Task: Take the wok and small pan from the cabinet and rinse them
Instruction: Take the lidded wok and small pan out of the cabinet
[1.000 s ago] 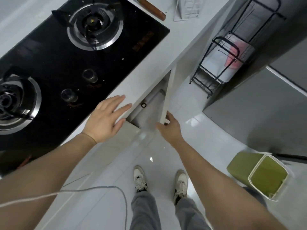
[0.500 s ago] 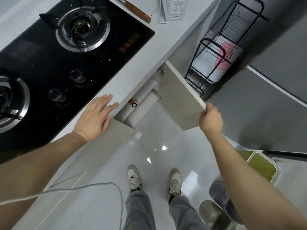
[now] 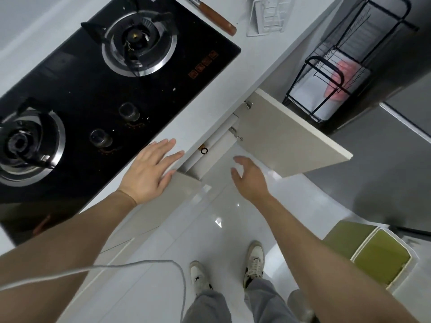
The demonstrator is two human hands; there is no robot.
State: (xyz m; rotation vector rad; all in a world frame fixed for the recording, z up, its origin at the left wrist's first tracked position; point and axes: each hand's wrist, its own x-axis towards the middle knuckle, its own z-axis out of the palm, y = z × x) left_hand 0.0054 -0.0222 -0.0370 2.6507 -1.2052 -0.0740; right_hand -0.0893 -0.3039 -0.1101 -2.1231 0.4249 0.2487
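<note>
We look down on one table with one black hob set into it. The hob carries two burners and two knobs. At the table's far edge lie one knife with a brown handle and one white wire rack.

Below the table's edge one cabinet door stands swung wide open, its two hinges showing on the inner side. In the opening we see only one small black ring with a bit of brown handle behind it, just under the table's edge. We cannot tell which pan it belongs to, nor which way that pan's long axis runs. The wok and the small pan are otherwise hidden from us.

Our two hands are both empty. The left hand lies flat on the table's edge, fingers straight and slightly spread, pointing toward the open door. The right hand hovers in front of the opening, fingers loosely curved, thumb apart — it touches nothing.

On the floor stand our two shoes, one green bin to the right, and one black wire stand beyond the door — something pink and white sits in it. One grey cord loops across the lower left.
</note>
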